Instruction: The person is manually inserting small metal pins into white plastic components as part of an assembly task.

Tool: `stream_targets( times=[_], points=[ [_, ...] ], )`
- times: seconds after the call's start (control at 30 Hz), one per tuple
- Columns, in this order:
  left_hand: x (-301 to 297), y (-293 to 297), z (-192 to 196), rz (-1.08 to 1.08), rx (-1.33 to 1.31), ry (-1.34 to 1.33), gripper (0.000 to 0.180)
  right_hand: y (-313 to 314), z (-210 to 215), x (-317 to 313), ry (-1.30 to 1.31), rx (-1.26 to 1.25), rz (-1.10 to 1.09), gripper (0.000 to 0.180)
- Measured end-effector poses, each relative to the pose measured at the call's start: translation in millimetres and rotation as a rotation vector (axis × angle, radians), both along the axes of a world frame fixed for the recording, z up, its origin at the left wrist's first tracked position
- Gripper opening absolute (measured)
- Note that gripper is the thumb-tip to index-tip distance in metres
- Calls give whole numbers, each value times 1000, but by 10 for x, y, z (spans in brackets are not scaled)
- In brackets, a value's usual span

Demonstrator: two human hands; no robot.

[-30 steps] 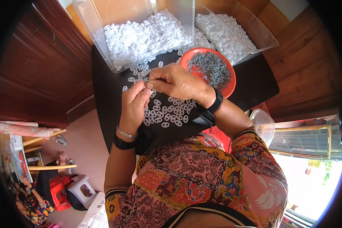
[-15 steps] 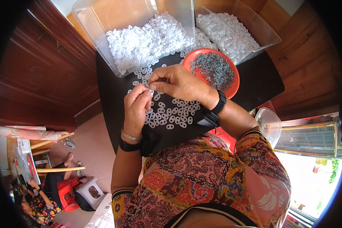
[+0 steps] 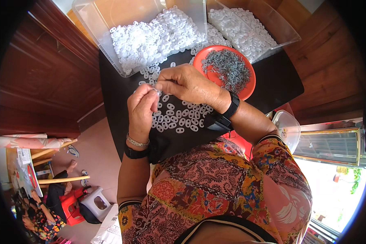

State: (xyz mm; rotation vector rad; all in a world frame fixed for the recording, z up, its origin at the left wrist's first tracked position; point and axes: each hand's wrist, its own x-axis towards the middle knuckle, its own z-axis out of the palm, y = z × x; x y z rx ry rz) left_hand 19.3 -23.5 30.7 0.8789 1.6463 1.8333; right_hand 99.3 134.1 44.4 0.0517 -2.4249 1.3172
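Over the dark table, my two hands meet at the fingertips. My left hand (image 3: 140,110) is closed in a pinch on a small white oval plastic piece (image 3: 159,93) with holes, mostly covered by the fingers. Against it, my right hand (image 3: 188,83) also pinches with thumb and forefinger; what sits between them is too small to make out. Several more white two-hole pieces (image 3: 182,121) lie loose below and around both hands. Just beyond my right wrist is an orange-red round plate (image 3: 251,90) heaped with small grey screw-like metal parts (image 3: 227,67).
A clear plastic bin (image 3: 91,38) of white pieces stands at the far left, tipped toward the table. Another clear container (image 3: 286,36) of them is at the far right. The dark table (image 3: 282,77) has a curved edge. Another person (image 3: 44,215) sits at lower left by a stool (image 3: 95,203).
The whole view has shifted slightly, so the table and bins sit a little higher. Both hands keep their pinch, fingertips together, with only a small movement.
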Motion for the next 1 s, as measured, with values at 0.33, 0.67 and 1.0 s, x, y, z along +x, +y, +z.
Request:
stream_targets(
  times=[0.33, 0.67, 1.0],
  points=[
    [-124, -45, -1, 228, 136, -66, 19, -60, -216, 12, -120, 662, 32, 12],
    [-112, -53, 13, 199, 144, -81, 18, -111, -243, -23, -156, 626, 22, 12],
    [-91, -45, 24, 184, 192, -101, 18, -32, -144, -68, -136, -515, 188, 16]
  ],
)
